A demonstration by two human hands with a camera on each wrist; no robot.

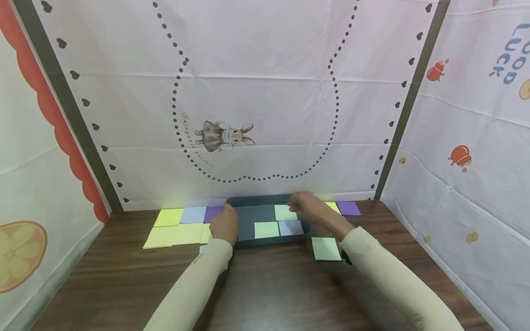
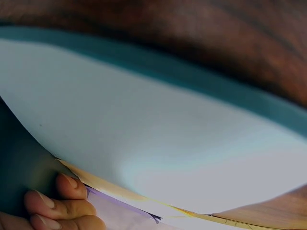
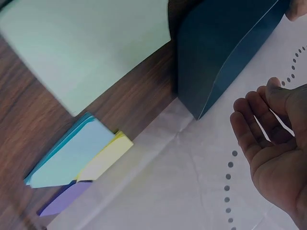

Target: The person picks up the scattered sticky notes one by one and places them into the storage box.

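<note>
A dark blue-grey tray (image 1: 265,240) stands against the back cloth, with two pale green note pads (image 1: 266,230) and a lavender note pad (image 1: 290,227) inside. At the tray's left end, my left hand (image 1: 225,225) grips the wall, its fingers (image 2: 60,208) curled against the dark side in the left wrist view. Its thumb is hidden there. Over the back right part of the tray hovers my right hand (image 1: 308,207). In the right wrist view, that hand (image 3: 278,153) has loosely bent fingers and an empty palm, beyond the tray's end wall (image 3: 206,52).
Left of the tray lie yellow pads (image 1: 186,233), a light blue pad (image 1: 192,214) and a purple pad (image 1: 212,213). On the right are a pale green pad (image 1: 325,248), a yellow pad (image 1: 333,207) and another purple pad (image 1: 348,208). Printed cloth walls (image 1: 265,101) enclose the wooden table (image 1: 265,285).
</note>
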